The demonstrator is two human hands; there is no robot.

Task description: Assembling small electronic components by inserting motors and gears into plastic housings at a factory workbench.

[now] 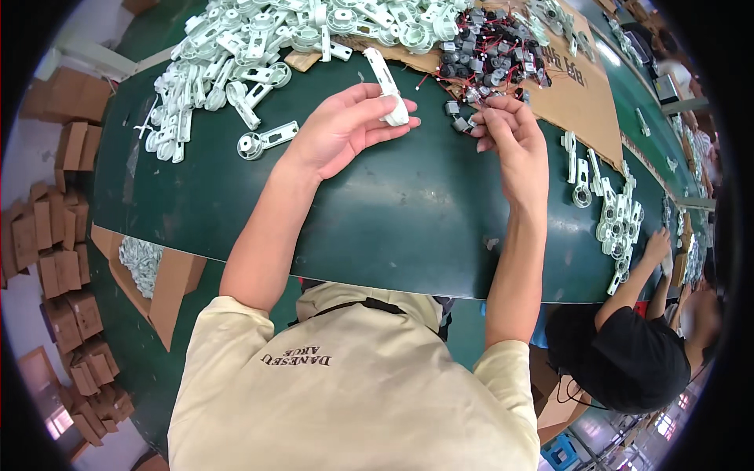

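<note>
One white housing is grasped in the left hand, between thumb and fingers. The part is long and narrow with a rounded lower end; it is held tilted above the table, upper end leaning left. The right hand has thumb and fingers curled together at the near edge of a heap of small components; whether it grips one cannot be told. These components are black and clear, with thin red wires, and lie partly on a flat cardboard sheet.

A loose housing with a round cup end lies beside the left forearm. A large pile of similar white parts covers the far left area. To the right, a cluster of white parts with dark centres lies near the edge.

The table is dark green, smooth and lightly reflective. Beyond its left edge, an open carton contains white parts; brown boxes are stacked farther left. A co-worker in black occupies the right side.
</note>
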